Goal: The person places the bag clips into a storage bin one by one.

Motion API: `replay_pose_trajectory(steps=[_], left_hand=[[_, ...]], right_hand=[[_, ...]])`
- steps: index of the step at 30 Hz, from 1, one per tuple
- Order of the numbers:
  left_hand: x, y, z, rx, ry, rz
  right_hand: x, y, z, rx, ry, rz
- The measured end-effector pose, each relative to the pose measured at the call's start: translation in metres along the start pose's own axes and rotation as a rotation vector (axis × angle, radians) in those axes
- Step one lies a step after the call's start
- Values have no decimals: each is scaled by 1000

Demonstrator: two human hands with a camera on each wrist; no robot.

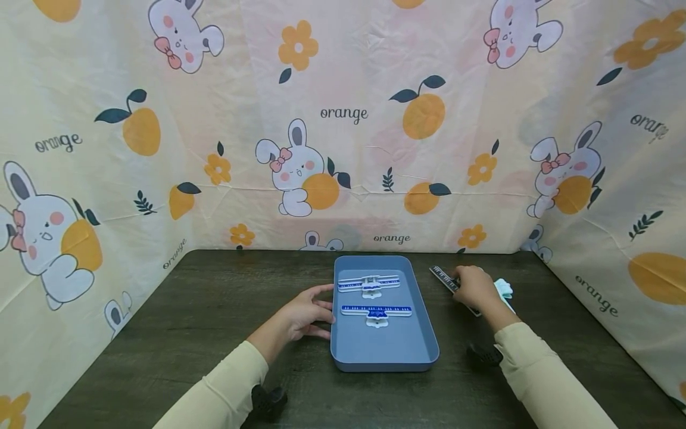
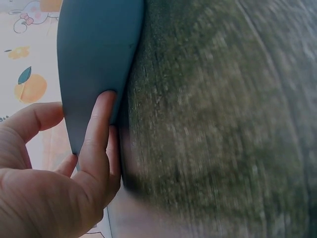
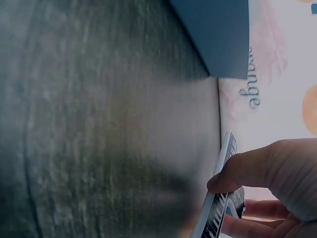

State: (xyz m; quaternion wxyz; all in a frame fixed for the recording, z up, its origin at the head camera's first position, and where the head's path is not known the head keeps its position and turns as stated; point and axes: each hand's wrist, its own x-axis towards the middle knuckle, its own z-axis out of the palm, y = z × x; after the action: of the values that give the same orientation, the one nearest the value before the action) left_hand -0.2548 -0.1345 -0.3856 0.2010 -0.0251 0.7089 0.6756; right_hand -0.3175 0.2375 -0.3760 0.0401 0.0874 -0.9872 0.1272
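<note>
A blue rectangular tray (image 1: 383, 351) stands on the dark table, with two white-and-blue bag clips in it: a rear clip (image 1: 368, 284) and a front clip (image 1: 377, 311). My left hand (image 1: 306, 314) rests against the tray's left side; in the left wrist view its extended fingers (image 2: 99, 134) touch the outer wall. To the tray's right, my right hand (image 1: 476, 289) pinches a long black-and-white bag clip (image 1: 443, 278), striped like piano keys. The right wrist view has the thumb across the strip; whether it touches the table I cannot tell.
A mint-green item (image 1: 504, 289) lies just right of my right hand, partly covered by it. Behind the dark wooden table (image 1: 257, 268) hangs a patterned cloth (image 1: 343, 155), which also closes off both sides.
</note>
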Motion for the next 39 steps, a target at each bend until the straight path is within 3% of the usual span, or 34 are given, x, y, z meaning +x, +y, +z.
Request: replay_pose_trajectory(steps=[18,27,39], left_hand=[[3,-2,-2,-1,-4,-2],[2,-1,-1,-1,-2,-8],[3,0,-3,-8,-9,-14]], right_hand=[[-22,-9,-16,35,6,-52],[-27,-12,-21,41,38,-112],[-32,-33,-32,57,44,-215]])
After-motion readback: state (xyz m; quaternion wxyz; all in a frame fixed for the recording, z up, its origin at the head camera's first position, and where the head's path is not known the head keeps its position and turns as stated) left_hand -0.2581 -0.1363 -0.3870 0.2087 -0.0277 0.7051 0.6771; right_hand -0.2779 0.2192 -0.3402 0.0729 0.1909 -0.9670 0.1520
